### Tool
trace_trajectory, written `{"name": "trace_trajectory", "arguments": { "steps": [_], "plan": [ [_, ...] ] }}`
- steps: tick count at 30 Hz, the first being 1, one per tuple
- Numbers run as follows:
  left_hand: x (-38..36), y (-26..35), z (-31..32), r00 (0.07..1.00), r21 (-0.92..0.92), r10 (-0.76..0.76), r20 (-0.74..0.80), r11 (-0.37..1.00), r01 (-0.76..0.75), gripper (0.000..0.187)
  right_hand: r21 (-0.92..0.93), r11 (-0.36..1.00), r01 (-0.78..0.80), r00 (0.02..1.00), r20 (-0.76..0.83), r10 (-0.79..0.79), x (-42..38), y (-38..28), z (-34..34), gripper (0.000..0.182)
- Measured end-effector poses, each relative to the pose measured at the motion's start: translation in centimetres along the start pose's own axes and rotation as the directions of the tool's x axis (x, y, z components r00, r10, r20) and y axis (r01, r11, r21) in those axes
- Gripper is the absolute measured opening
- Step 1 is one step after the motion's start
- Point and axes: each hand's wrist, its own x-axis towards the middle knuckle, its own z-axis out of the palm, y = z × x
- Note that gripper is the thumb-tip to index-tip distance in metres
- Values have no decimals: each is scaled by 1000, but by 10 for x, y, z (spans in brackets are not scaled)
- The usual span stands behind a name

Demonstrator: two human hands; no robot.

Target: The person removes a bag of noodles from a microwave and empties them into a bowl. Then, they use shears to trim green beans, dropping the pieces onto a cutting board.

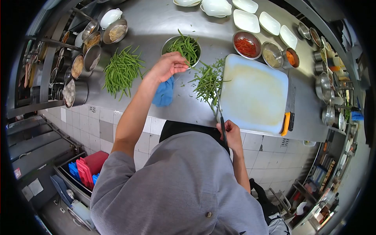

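My left hand [169,65] is over the near rim of a metal bowl [165,46] heaped with green beans [185,48]. Its fingers are loosely bent and apart, and I make out no bean between them. By the counter's front edge, my right hand [232,135] grips the black handle of a knife [223,127]. The narrow blade points away from me, along the left side of the cutting board [254,92]. Beside the blade lies a loose pile of green beans and trimmings [208,83]. A larger heap of green beans [122,70] is on the left of the counter.
A blue cloth [163,93] lies below my left hand. An orange-handled knife [287,123] rests at the board's right edge. Behind the board stand a bowl of red strips [246,47] and other metal bowls. White dishes [246,21] line the back; filled metal containers [74,92] stand left.
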Motion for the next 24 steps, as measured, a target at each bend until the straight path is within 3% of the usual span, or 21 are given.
{"name": "trace_trajectory", "arguments": {
  "steps": [3,6,10,12,15,18,21,24],
  "plan": [
    [3,-9,17,993,235,-89,-74,966,104,15,-1,1000,0,1000,-13,0,-2,1,0,43],
    [4,-13,38,978,641,92,-185,766,49,24,0,1000,-1,1000,-31,1,-4,3,-3,43],
    [41,-16,18,913,672,232,-336,738,60,23,-6,1000,-13,998,-65,13,-7,3,-9,48],
    [62,-11,9,849,745,305,-432,651,145,26,-4,1000,-14,998,-69,14,-7,4,-9,48],
    [86,-12,0,781,837,410,-470,486,249,33,1,1000,-8,998,-69,8,-7,3,-10,48],
    [97,-14,-1,770,859,443,-459,442,258,30,32,999,1,997,-77,1,-8,2,-11,47],
    [111,-22,-22,788,850,479,-387,517,102,23,54,999,2,997,-82,2,-10,3,-13,46],
    [85,-8,-3,828,637,404,-388,767,-76,10,47,999,15,998,-65,-12,-12,2,-15,46]
  ]
}}
